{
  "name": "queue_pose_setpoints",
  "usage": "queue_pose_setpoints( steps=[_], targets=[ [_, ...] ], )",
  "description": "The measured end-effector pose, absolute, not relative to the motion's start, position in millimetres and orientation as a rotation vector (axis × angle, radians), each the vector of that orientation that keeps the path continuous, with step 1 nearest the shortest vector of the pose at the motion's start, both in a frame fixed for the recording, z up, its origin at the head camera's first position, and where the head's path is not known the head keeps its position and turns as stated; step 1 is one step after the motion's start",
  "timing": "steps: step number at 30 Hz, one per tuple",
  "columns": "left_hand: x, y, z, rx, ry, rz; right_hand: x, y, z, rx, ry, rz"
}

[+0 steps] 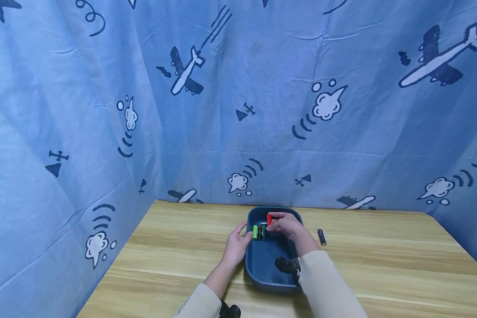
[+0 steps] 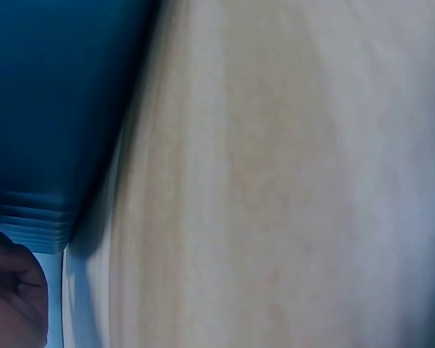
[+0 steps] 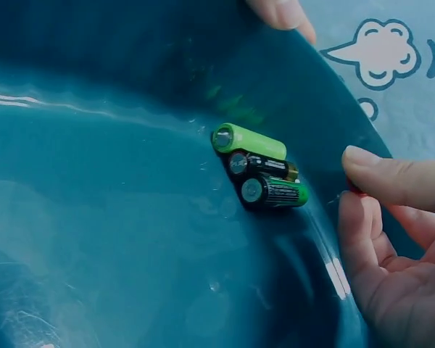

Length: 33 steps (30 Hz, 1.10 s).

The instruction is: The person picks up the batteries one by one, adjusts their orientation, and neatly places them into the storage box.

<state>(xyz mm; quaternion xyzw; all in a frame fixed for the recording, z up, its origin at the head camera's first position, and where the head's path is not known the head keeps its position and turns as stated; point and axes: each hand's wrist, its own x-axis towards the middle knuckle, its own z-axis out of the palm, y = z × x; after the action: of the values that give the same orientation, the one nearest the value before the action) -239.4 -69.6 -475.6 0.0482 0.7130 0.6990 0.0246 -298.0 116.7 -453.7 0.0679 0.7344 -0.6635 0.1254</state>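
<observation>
My right hand (image 1: 285, 225) pinches a red battery (image 1: 269, 219) between thumb and fingers, over the far end of a dark blue plastic bin (image 1: 272, 269). In the right wrist view only a sliver of red shows between the fingertips. Three batteries lie side by side on the bin floor near its far left: a light green one (image 3: 254, 141), a black one (image 3: 264, 165) with a copper-coloured end, and a black-and-green one (image 3: 275, 192). My left hand (image 1: 235, 245) holds the bin's left rim, thumb at the edge and fingers along the outside.
A dark blue battery (image 1: 321, 237) lies on the wooden table (image 1: 381, 256) to the right of the bin. A blue curtain (image 1: 262, 110) printed with planes and clouds hangs behind and along the left side of the table.
</observation>
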Motion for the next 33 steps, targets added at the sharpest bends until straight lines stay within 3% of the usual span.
queue_pose_setpoints(
  steps=[33],
  targets=[
    [-247.9, -69.4, -488.0, 0.091, 2.237, 2.113, -292.5, 106.2, -463.8, 0.163, 2.498, -1.355]
  ],
)
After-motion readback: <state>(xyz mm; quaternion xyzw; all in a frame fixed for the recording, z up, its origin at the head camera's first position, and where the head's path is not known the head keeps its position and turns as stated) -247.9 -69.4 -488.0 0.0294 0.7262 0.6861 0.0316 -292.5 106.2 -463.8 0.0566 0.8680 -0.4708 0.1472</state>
